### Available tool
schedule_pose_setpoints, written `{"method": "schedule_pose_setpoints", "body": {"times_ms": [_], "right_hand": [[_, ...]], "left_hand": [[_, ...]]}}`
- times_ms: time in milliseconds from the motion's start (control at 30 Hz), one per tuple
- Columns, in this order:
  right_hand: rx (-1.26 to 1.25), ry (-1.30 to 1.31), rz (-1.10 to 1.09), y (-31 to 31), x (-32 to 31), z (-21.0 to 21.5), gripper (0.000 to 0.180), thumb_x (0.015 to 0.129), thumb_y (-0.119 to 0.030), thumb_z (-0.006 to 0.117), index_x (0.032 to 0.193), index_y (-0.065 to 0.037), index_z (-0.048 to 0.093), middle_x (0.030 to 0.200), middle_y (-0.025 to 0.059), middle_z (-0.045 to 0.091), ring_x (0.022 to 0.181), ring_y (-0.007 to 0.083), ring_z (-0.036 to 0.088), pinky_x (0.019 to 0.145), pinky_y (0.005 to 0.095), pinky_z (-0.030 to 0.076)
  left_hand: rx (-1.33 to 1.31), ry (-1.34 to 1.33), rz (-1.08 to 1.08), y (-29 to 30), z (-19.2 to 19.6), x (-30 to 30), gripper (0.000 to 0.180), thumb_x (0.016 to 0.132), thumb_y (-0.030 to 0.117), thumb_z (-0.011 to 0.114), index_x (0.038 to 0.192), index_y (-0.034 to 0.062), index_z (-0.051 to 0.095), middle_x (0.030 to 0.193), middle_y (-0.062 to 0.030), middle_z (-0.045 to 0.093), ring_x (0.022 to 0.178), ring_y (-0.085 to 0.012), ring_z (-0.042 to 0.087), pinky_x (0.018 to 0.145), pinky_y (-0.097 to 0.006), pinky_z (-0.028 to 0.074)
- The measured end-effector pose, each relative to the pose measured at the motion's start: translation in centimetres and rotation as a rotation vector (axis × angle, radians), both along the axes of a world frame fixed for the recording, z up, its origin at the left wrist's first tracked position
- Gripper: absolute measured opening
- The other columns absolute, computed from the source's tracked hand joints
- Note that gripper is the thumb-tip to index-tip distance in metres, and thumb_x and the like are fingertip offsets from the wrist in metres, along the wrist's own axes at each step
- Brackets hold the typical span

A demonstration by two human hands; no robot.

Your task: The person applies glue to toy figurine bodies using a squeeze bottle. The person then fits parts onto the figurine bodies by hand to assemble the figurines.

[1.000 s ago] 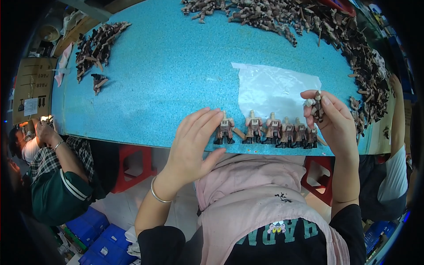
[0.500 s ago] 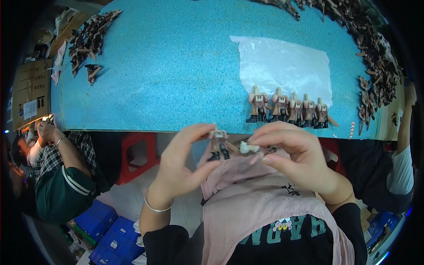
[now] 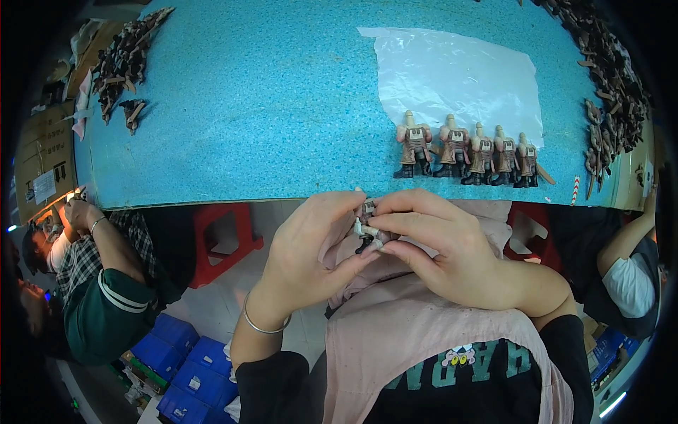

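Just off the near edge of the blue table, my left hand (image 3: 300,240) grips a small toy figure (image 3: 367,244) with black boots, thumb and forefinger on either side of it. My right hand (image 3: 441,244) pinches a small whitish piece (image 3: 363,227) against the front of that figure. Fingers cover much of both, so the piece's exact shape does not show. Beyond my hands, several similar brown and pink figures (image 3: 452,148) lie side by side in a row at the table's front edge, their upper ends on a clear plastic sheet (image 3: 459,78).
The blue table (image 3: 247,99) bears a heap of brown figures (image 3: 127,60) at far left and a larger heap (image 3: 614,85) along the right. Co-workers sit at left (image 3: 106,283) and right (image 3: 628,268). A red stool (image 3: 222,237) and blue bins (image 3: 194,374) are below.
My hands have come together, bringing the whitish piece from beside the figure onto it. The whole view has shifted slightly, so the row of figures appears higher.
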State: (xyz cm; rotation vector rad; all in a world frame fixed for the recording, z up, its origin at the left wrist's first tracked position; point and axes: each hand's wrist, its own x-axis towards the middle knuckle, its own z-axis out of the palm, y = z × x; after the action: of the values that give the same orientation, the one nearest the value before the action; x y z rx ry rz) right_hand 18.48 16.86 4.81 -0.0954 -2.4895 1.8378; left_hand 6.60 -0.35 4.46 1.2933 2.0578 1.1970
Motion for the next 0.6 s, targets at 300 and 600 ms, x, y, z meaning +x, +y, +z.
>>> {"method": "schedule_pose_setpoints", "body": {"times_ms": [300,600], "right_hand": [[-0.089,-0.042,-0.104,-0.4,-0.1,-0.1,0.025,0.077,0.002,0.069,0.102,0.001,0.064,0.105,0.0134,0.059,0.088,0.0248,0.062,0.072,0.0307,0.053],[-0.091,-0.012,-0.145,-0.7,-0.1,-0.5,0.022,0.076,0.0,0.07,0.097,0.0,0.064,0.096,0.0113,0.059,0.078,0.0255,0.062,0.065,0.0322,0.051]], "left_hand": [[0.019,0.042,-0.005,0.2,0.2,-0.3,0.052,0.067,0.009,0.081,0.112,-0.0018,0.058,0.108,-0.0161,0.063,0.094,-0.0298,0.063,0.08,-0.036,0.052],[0.041,-0.12,0.065,0.2,-0.9,-0.4,0.026,0.073,0.002,0.074,0.098,-0.0008,0.067,0.097,-0.0156,0.066,0.09,-0.0257,0.065,0.077,-0.033,0.053]]}}
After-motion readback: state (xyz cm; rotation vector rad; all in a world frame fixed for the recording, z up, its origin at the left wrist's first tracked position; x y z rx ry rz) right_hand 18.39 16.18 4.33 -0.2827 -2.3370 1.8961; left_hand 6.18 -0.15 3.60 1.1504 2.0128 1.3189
